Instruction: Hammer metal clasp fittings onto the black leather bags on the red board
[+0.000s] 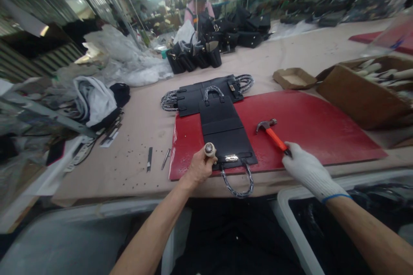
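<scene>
My bare left hand point(201, 165) is closed around a pale-handled tool point(210, 149), held upright at the left edge of a black leather bag panel point(222, 124). The tool's lower end is hidden. Near that hand, the panel carries a silver clasp point(231, 158) and a wrapped handle loop point(238, 191) hanging over the table edge. In a white glove, my right hand point(303, 166) grips the black end of a hammer point(274, 137) with an orange handle. The hammer's head is over the red mat point(290, 116), right of the panel.
More black panels point(192, 98) lie behind. A metal rod point(165, 159) and a dark flat strip point(149, 159) rest at left. On the right are a cardboard tray point(294, 78) and a cardboard box point(358, 99). Finished-looking bags point(193, 56) and a person point(199, 6) are farther back.
</scene>
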Tool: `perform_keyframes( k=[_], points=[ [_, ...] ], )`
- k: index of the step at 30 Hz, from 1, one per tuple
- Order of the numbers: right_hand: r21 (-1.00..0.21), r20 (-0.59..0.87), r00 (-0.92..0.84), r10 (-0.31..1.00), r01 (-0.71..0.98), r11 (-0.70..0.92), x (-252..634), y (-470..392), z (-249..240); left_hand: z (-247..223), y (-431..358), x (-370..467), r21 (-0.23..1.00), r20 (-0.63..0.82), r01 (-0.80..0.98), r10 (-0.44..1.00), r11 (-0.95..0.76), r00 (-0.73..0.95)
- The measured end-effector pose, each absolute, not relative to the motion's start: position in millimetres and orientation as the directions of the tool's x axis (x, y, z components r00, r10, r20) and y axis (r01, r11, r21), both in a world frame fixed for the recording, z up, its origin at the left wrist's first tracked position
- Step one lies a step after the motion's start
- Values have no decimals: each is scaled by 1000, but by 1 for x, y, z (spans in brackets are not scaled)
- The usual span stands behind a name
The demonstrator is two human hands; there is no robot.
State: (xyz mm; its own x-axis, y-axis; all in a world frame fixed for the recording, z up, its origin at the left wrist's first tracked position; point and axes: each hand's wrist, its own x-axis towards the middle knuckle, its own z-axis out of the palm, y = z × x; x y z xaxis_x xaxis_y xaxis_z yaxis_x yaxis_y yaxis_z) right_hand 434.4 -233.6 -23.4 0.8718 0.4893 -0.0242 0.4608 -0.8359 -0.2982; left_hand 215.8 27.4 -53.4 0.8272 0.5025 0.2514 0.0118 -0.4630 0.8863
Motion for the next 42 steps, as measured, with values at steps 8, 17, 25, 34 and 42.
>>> perform_keyframes(
  k=[8,17,25,34,42],
  points=[
    [-970,-184,755,630,-35,-242,369,-218,67,-60,28,219,886,241,21,498,-464,833],
    [-567,192,572,797,728,-385,340,-203,88,-64,28,222,923,217,-13,490,-385,844],
    [-543,422,578,699,778,-315,335,-204,102,-62,28,221,903,235,0,494,-429,837],
    [-490,404,565,719,798,-352,337,-205,105,-64,28,220,899,233,-1,477,-437,847],
    [-224,109,678,727,729,-647,384,-237,41,-64,28,220,903,217,10,478,-430,851]
  ],
)
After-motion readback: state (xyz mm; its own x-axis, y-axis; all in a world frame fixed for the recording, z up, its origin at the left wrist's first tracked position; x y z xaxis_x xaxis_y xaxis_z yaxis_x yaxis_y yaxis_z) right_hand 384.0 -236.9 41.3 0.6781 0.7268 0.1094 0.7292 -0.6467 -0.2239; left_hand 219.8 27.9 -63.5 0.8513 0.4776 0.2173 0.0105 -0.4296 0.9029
